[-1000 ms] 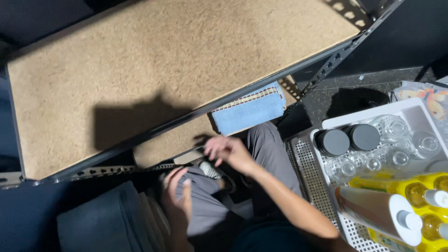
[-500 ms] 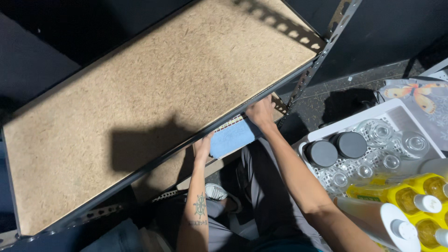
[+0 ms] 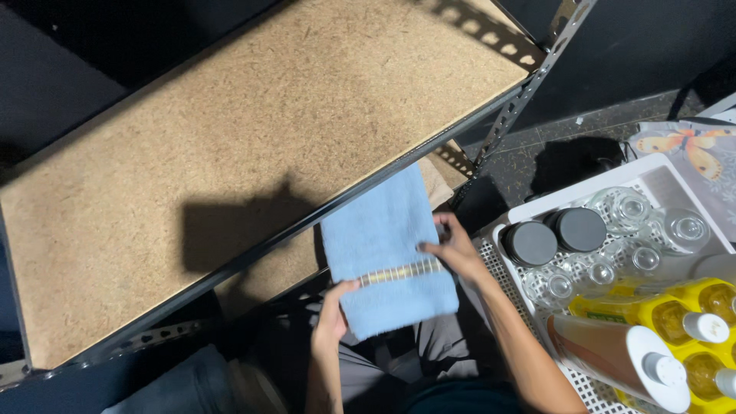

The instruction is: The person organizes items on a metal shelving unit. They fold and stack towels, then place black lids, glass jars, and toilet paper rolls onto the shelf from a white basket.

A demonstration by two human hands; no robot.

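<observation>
I hold a folded light-blue towel [image 3: 386, 261] with a gold stripe, half out from under the top shelf. My left hand [image 3: 332, 316] grips its lower left edge. On the towel's right edge, at the stripe, my right hand [image 3: 454, 247] pinches it. The towel hangs over my lap, in front of the lower shelf board [image 3: 264, 272]. A wide particle-board shelf [image 3: 230, 130] in a dark metal frame fills the upper view.
A white crate [image 3: 537, 211] at the right carries clear glasses [image 3: 622, 205] and two dark-lidded jars [image 3: 553, 234]. Yellow bottles [image 3: 694, 322] with white caps and a brown bottle [image 3: 613, 353] lie below it. A butterfly-printed bag [image 3: 690, 146] sits at the far right.
Both hands reached to the towel on the lower shelf, took hold of it and drew it out toward me. The view has shifted up and closer.
</observation>
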